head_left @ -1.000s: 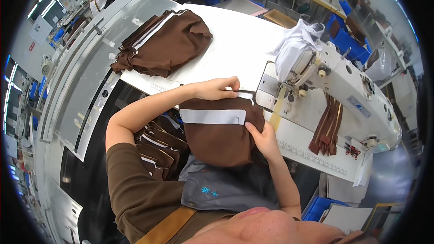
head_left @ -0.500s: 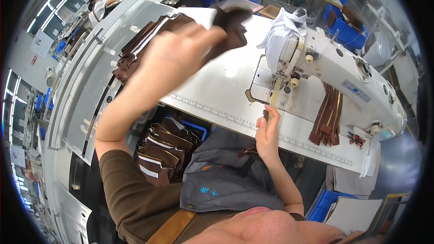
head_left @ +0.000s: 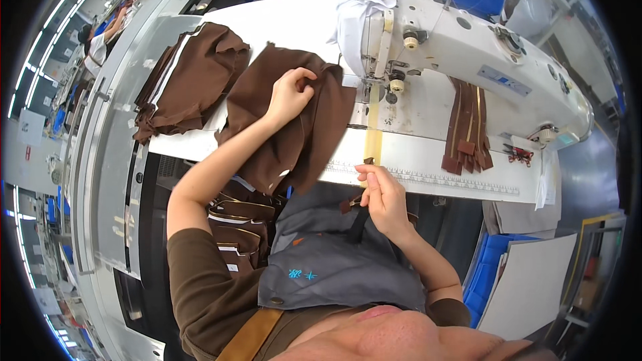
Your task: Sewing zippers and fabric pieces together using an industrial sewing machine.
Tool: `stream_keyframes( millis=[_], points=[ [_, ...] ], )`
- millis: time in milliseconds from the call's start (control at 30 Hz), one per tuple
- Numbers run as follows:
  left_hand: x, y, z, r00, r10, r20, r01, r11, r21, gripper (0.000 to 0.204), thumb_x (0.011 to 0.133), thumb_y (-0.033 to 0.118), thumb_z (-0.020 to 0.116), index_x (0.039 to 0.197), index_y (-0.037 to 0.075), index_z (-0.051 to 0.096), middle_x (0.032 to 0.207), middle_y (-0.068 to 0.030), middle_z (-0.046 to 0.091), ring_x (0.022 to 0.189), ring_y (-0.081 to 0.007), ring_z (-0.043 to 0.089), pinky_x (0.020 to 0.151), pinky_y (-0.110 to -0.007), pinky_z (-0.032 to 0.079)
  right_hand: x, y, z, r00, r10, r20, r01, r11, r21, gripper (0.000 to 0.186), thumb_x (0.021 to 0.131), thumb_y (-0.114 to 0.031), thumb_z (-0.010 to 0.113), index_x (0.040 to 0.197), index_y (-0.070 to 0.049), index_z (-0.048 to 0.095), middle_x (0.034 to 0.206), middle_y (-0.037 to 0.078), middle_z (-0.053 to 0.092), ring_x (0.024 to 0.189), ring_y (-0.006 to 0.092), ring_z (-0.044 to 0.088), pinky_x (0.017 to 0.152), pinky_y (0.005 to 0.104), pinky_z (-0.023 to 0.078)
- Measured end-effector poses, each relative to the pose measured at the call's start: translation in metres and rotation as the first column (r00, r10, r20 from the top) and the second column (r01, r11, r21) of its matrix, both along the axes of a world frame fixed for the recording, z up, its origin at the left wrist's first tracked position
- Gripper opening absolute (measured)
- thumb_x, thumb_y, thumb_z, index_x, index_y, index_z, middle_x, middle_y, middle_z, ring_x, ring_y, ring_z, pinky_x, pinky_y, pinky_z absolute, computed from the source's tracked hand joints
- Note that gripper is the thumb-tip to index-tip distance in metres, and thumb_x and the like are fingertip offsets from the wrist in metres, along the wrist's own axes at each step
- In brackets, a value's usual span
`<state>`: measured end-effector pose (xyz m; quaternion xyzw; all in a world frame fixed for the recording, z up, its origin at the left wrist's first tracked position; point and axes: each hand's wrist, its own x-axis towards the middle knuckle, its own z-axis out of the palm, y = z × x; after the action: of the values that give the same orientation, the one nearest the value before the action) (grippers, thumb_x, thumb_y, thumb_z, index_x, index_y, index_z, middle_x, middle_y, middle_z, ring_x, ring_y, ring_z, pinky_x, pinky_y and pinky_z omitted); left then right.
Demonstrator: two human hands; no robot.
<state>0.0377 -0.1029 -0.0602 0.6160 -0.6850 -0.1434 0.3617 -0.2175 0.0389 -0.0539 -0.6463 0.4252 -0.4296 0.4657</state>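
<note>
A brown fabric piece (head_left: 277, 140) lies spread over the front left of the white sewing table, part of it hanging past the front edge. My left hand (head_left: 292, 97) is on top of it, fingers curled closed on the cloth. At the table's front edge my right hand (head_left: 386, 202) is closed in a pinch beside a yellow strip (head_left: 374, 144) that runs down from under the sewing machine's (head_left: 468, 60) presser foot. A small dark brown tip (head_left: 368, 161) shows just above these fingers; the rest is hidden.
A stack of brown fabric pieces (head_left: 194, 80) lies at the far left. Brown zipper strips (head_left: 466, 127) and small red-handled snips (head_left: 519, 154) lie right of the needle. White cloth (head_left: 361, 13) drapes the machine head. Below the table are brown zippered pieces (head_left: 237, 220).
My left hand has come down and toward me from over the stack, bringing a brown fabric piece onto the front of the table. My right hand stays near the front edge, still pinched.
</note>
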Motion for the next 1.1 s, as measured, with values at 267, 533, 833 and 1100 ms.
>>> stream_keyframes(
  millis=[267, 533, 833, 1100],
  points=[
    [-0.025, 0.008, 0.034, 0.482, -0.310, 0.819, 0.602, 0.797, -0.053, 0.038, 0.080, 0.013, 0.061, 0.118, 0.015, 0.056, 0.131, -0.0061, 0.046, 0.124, -0.0244, 0.041, 0.101, -0.049, 0.030, -0.002, -0.018, 0.011, 0.994, 0.111, -0.014, -0.109, 0.989, 0.104, 0.032, 0.093, -0.005, 0.050, 0.125, -0.004, 0.047, 0.083, 0.011, 0.070, 0.073, 0.0233, 0.069, 0.067, 0.0319, 0.052],
    [-0.019, -0.059, 0.022, 0.628, -0.746, 0.220, 0.610, 0.648, 0.457, 0.030, 0.077, 0.031, 0.075, 0.091, 0.007, 0.062, 0.084, -0.0024, 0.058, 0.099, -0.0207, 0.050, 0.090, -0.040, 0.035, -0.012, -0.108, -0.011, 0.992, 0.121, -0.027, -0.111, 0.961, 0.252, 0.011, 0.089, -0.005, 0.062, 0.097, 0.001, 0.059, 0.080, 0.005, 0.065, 0.063, 0.0072, 0.058, 0.056, 0.0211, 0.045],
    [-0.053, -0.027, 0.016, 0.817, -0.522, -0.245, 0.572, 0.787, 0.230, 0.012, 0.087, 0.009, 0.064, 0.095, 0.000, 0.063, 0.074, -0.0101, 0.064, 0.071, -0.0139, 0.059, 0.072, -0.027, 0.048, -0.005, -0.160, -0.011, 0.997, 0.067, 0.025, -0.070, 0.861, 0.504, 0.021, 0.088, -0.008, 0.065, 0.102, 0.006, 0.058, 0.082, 0.011, 0.064, 0.069, 0.0163, 0.066, 0.062, 0.0252, 0.057],
    [-0.066, -0.020, 0.018, 0.924, -0.241, -0.298, 0.332, 0.893, 0.305, 0.015, 0.082, 0.009, 0.070, 0.094, 0.000, 0.070, 0.087, -0.0104, 0.071, 0.081, -0.0143, 0.065, 0.076, -0.028, 0.049, -0.009, -0.165, -0.007, 0.995, 0.087, -0.052, -0.060, 0.920, 0.387, 0.020, 0.088, -0.011, 0.061, 0.094, 0.008, 0.061, 0.073, 0.012, 0.066, 0.064, 0.0153, 0.067, 0.056, 0.0256, 0.056]
  ],
)
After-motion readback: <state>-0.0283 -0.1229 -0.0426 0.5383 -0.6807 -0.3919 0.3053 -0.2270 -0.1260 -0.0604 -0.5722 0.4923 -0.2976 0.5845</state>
